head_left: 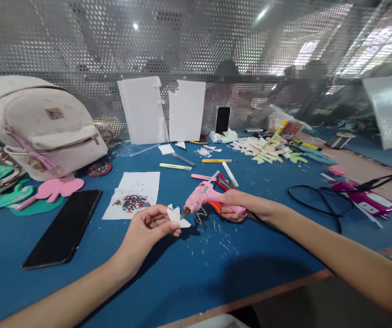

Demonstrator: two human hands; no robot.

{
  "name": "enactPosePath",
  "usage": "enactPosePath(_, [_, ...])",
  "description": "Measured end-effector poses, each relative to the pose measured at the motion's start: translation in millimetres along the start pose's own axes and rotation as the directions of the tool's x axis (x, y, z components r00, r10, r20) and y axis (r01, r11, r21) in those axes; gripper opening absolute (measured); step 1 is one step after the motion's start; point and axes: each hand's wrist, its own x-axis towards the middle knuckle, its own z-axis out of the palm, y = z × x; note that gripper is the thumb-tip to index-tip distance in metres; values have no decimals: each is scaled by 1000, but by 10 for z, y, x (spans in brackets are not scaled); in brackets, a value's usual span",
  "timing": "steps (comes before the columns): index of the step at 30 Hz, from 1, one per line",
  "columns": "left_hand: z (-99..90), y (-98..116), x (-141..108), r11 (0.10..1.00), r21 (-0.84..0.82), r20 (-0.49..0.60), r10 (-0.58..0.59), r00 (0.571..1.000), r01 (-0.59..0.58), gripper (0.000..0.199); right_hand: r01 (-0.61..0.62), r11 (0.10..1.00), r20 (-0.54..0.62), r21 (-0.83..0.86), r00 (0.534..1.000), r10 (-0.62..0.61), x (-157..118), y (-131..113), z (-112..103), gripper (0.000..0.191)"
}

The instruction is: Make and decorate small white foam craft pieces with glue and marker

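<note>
Keeping the metal nozzle (184,213) off bare skin seems wise from where I stand: just below the frame's centre, the left hand (152,225) pinches a white cutout (175,214) while the right hand (242,199) grips a pink glue gun (198,196). The cutout looks thin, flat and pointed, like a star.

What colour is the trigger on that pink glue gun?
The trigger on the pink plastic glue gun is orange, best seen in the head view.
</note>
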Motion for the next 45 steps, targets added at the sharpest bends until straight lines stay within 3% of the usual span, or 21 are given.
enactPosePath(31, [51,39,-9,1000,1,69,6,998,-6,14,4,1000,24,17,1000,-5,38,11,18,55])
enactPosePath(45, [56,38,-18,997,82,90,-17,996,10,15,3,999,0,43,1000,-3,29,-18,66,54])
